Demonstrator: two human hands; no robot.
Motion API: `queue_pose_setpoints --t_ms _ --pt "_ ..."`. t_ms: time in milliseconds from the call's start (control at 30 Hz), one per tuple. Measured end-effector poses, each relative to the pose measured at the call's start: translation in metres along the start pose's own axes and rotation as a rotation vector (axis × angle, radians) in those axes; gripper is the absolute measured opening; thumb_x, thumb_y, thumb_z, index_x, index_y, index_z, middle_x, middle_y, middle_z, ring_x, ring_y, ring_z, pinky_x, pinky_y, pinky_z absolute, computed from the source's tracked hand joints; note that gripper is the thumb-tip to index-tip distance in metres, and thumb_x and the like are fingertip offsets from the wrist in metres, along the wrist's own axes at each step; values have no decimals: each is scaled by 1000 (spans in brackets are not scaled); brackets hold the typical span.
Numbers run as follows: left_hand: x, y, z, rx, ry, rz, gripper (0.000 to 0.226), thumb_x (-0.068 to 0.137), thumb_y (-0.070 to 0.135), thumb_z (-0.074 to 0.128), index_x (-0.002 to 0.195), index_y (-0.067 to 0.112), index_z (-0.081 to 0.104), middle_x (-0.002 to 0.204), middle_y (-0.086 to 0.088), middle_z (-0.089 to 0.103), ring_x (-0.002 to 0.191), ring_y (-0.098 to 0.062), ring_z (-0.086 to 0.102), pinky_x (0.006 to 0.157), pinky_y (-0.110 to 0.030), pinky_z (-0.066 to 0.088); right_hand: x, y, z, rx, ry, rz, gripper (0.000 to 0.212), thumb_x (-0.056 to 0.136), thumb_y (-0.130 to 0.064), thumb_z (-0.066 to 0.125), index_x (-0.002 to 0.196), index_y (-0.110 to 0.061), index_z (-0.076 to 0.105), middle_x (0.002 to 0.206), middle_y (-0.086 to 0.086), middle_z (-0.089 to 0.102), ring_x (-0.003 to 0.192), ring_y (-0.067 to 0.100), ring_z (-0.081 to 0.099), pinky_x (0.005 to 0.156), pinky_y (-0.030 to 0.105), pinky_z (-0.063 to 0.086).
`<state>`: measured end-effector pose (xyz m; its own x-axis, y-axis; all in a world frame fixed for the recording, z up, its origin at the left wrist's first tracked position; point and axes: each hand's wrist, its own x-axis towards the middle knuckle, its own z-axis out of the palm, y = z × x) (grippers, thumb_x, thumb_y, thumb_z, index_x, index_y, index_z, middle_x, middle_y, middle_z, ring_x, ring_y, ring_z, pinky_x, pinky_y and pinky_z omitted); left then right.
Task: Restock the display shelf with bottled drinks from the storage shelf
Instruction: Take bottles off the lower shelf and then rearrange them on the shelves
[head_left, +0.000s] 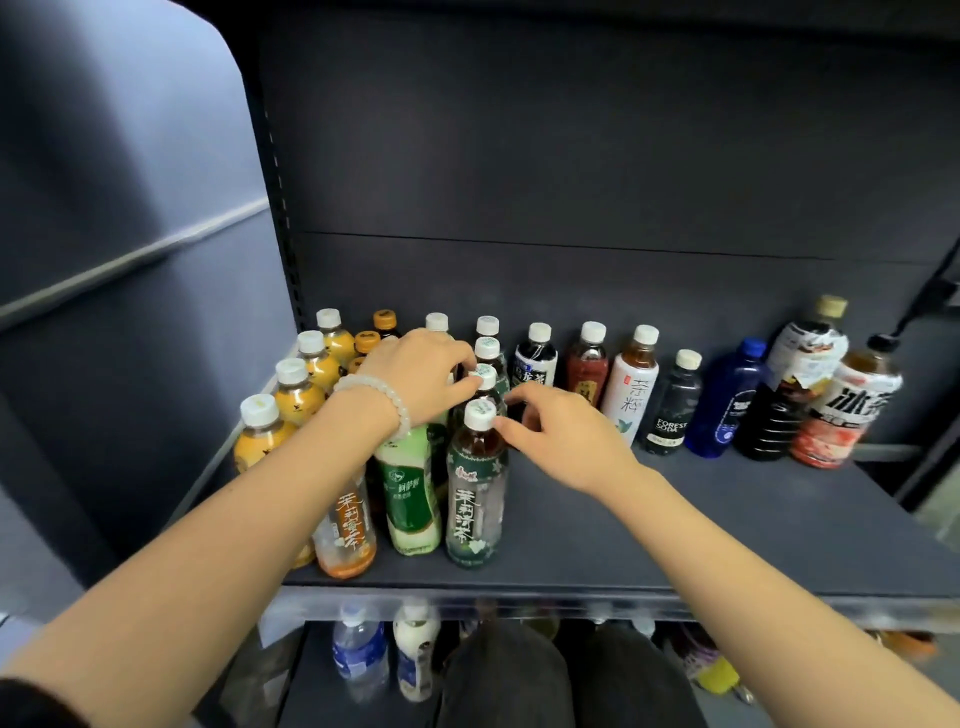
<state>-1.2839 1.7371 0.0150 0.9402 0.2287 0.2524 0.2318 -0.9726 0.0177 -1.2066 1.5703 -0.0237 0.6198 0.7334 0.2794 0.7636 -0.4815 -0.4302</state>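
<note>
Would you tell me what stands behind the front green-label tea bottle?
Behind the front green-label tea bottle a row of matching white-capped bottles runs back. The left hand and right hand cover their bodies.

A dark grey metal back panel (571, 156) rises behind the shelving, beside a perforated upright post (284, 218) and a blue-grey side wall (130, 182).
</note>
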Motion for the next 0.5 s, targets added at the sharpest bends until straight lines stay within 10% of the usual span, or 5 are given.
queue_pose_setpoints --t_ms 500 --pt "-100 180 56 -16 -38 126 44 96 51 32 130 28 48 124 1 54 119 -22 47 89 -38 42 -210 116 -46 -391 142 186 41 94 -42 43 127 -20 51 123 2 52 113 24 50 81 37 47"
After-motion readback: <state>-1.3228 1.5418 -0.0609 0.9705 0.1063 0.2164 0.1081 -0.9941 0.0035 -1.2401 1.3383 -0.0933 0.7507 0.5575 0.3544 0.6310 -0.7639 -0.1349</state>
